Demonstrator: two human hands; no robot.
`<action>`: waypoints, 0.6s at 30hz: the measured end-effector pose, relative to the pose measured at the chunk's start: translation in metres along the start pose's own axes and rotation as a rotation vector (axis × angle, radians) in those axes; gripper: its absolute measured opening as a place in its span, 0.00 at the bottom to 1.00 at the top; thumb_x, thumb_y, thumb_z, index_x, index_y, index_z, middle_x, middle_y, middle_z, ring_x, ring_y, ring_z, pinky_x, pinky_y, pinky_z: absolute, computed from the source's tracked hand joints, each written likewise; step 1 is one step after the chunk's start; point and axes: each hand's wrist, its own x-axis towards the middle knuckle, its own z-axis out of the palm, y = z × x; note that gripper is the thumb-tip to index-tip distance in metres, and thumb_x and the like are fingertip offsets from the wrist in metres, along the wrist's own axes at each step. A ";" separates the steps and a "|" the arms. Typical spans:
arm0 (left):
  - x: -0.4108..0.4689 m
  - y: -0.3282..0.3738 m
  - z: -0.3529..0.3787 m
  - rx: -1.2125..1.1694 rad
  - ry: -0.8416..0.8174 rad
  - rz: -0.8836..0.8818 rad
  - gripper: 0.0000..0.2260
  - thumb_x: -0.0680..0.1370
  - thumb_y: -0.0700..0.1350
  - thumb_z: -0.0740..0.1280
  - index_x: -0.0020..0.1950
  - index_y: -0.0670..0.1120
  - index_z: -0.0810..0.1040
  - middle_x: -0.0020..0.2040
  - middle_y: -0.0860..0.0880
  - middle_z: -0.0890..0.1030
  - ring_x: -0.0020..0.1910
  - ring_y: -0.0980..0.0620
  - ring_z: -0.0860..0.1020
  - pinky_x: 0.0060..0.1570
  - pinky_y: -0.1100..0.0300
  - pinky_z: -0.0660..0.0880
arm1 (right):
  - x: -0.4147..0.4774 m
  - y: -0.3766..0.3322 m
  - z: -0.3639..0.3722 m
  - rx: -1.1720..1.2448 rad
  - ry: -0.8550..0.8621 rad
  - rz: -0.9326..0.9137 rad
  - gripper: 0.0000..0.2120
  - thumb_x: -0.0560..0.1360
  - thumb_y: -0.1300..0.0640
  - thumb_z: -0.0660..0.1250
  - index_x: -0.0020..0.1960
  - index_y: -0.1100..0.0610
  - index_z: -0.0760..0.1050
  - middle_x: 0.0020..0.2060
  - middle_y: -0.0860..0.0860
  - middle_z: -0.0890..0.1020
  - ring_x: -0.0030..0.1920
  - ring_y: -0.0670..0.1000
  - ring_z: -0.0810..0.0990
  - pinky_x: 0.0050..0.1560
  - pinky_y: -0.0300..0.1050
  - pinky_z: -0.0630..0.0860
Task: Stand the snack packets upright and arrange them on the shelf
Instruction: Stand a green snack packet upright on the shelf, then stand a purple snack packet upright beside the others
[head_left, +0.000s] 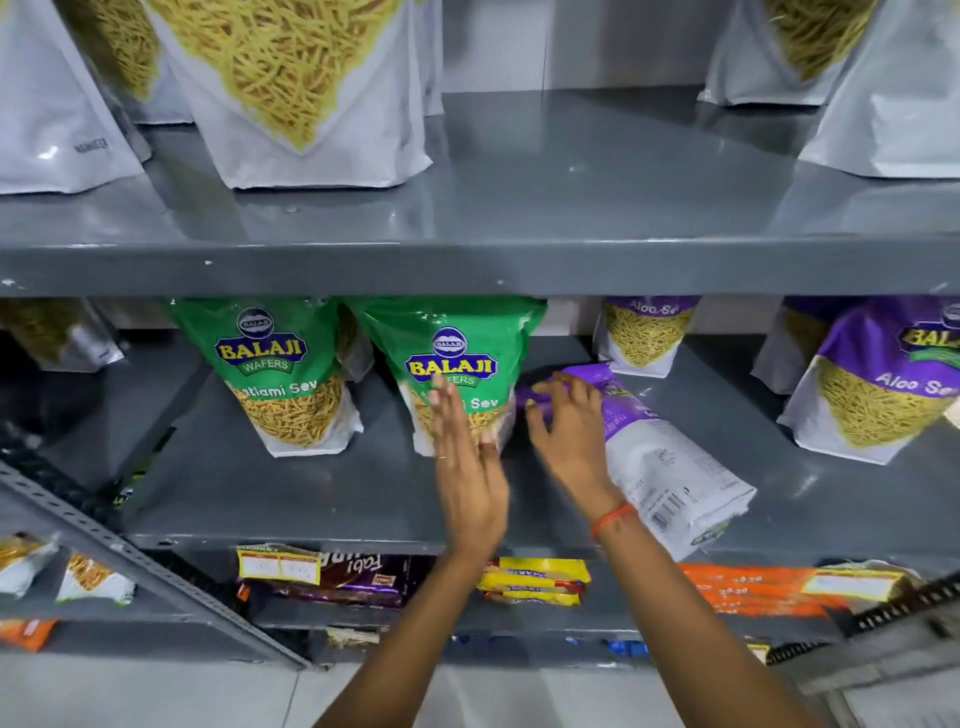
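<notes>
One purple Aloo Sev packet was lying flat mid-frame on the middle shelf, rest looked upright already. Right hand curled over its top end, prob gripping. Left hand flat open, touching the green Balaji Ratlami Sev pouch, holding nothing.

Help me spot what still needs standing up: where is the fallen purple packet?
In the head view, the purple packet lies flat on the middle shelf, right of centre, under the right hand, beside an upright green packet.
</notes>
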 end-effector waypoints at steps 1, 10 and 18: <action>-0.009 0.010 0.015 -0.023 -0.021 0.020 0.24 0.80 0.47 0.51 0.74 0.56 0.45 0.76 0.50 0.52 0.76 0.59 0.48 0.74 0.65 0.46 | 0.004 0.011 -0.011 -0.113 -0.059 -0.007 0.16 0.73 0.51 0.59 0.56 0.58 0.75 0.59 0.61 0.75 0.61 0.63 0.69 0.63 0.50 0.63; -0.032 0.049 0.107 -0.154 -0.355 -0.922 0.24 0.67 0.59 0.67 0.52 0.41 0.77 0.42 0.33 0.80 0.49 0.43 0.79 0.41 0.53 0.69 | 0.014 0.135 -0.117 -0.006 -0.422 0.355 0.18 0.77 0.49 0.58 0.57 0.62 0.75 0.57 0.65 0.79 0.58 0.62 0.77 0.54 0.49 0.71; -0.021 0.046 0.091 -0.558 -0.426 -1.011 0.06 0.73 0.33 0.66 0.42 0.43 0.78 0.28 0.53 0.84 0.29 0.55 0.82 0.34 0.57 0.80 | 0.007 0.153 -0.130 0.410 -0.462 0.397 0.15 0.76 0.48 0.62 0.43 0.60 0.76 0.38 0.53 0.77 0.40 0.50 0.73 0.32 0.33 0.68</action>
